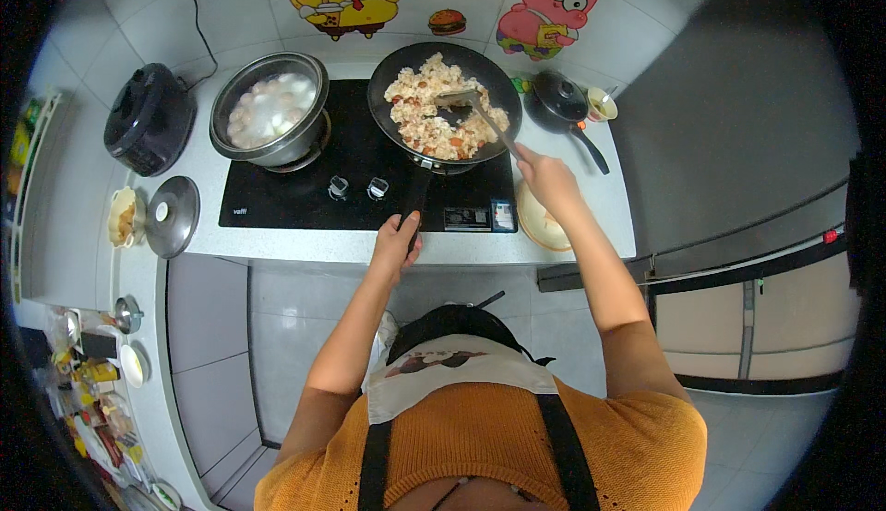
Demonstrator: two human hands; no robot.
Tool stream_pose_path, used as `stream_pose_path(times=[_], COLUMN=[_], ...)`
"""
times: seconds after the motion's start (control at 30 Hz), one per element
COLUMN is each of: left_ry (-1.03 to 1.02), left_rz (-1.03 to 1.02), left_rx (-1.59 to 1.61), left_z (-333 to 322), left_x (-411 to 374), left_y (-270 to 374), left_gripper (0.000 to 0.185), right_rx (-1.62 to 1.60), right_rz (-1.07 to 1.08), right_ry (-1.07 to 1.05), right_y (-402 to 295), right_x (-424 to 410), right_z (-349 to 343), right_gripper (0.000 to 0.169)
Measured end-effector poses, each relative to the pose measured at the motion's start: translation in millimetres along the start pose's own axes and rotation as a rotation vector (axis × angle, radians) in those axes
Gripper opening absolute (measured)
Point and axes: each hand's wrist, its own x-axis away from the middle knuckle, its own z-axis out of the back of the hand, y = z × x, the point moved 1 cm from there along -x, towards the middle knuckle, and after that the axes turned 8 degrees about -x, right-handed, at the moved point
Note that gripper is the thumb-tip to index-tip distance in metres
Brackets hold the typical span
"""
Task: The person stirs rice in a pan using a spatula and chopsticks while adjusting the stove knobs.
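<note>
My left hand [396, 246] grips the black handle [418, 196] of a dark frying pan [379, 106], which sits on the right burner. In the pan lies fried rice [422, 130] with reddish-brown pieces through it, spread in a rough ring. My right hand [552, 182] is closed around the handle of a metal spatula [495, 123]. The spatula's blade rests in the rice near the pan's middle, where a bare dark patch shows.
On the left burner of the black gas hob [291, 199] stands a steel pot [221, 138] of cloudy liquid with pale round pieces. A metal lid [176, 223] and a dark rice cooker [149, 123] are further left. Right of the pan are a lidded saucepan [554, 99] and a plate [543, 223].
</note>
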Motion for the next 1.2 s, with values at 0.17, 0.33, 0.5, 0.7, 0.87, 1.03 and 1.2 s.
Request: stream_pose_path(times=[0.17,0.33,0.5,0.7,0.87,1.03,1.2], left_ry=[-0.021,0.008,0.004,0.025,0.007,-0.028,0.095], left_rz=[0.008,0.01,0.004,0.034,-0.011,0.068,0.06], left_rx=[0.011,-0.001,0.008,-0.024,-0.028,0.018,0.168], left_z=[-3.6,-2.9,-1.9,-4.8,-0.4,7.0,39.0], left_x=[0.2,4.0,2.1,6.7,4.1,3.6,4.9], left_y=[5.6,4.8,2.5,8.5,2.9,-1.7,-28.9], left_gripper=[0.029,0.029,0.029,0.029,0.029,0.034,0.038], right_rx=[0.173,-0.379,0.111,-0.075,-0.319,-0.562,-1.055], right_rz=[-0.046,-0.064,-0.071,-0.044,-0.129,-0.179,-0.375], right_ry=[-0.035,0.006,-0.166,-0.107,-0.101,-0.114,-0.24], right_y=[14.0,35.4,6.0,6.7,-1.7,-28.7,-45.9], right_x=[-27.0,-33.1,1.3,0.0,40.5,56.4,60.6], right_z=[-41.9,-22.3,-30.5,9.2,-5.1,-41.3,-51.8], right_gripper=[0.033,0.032,0.039,0.033,0.034,0.041,0.04])
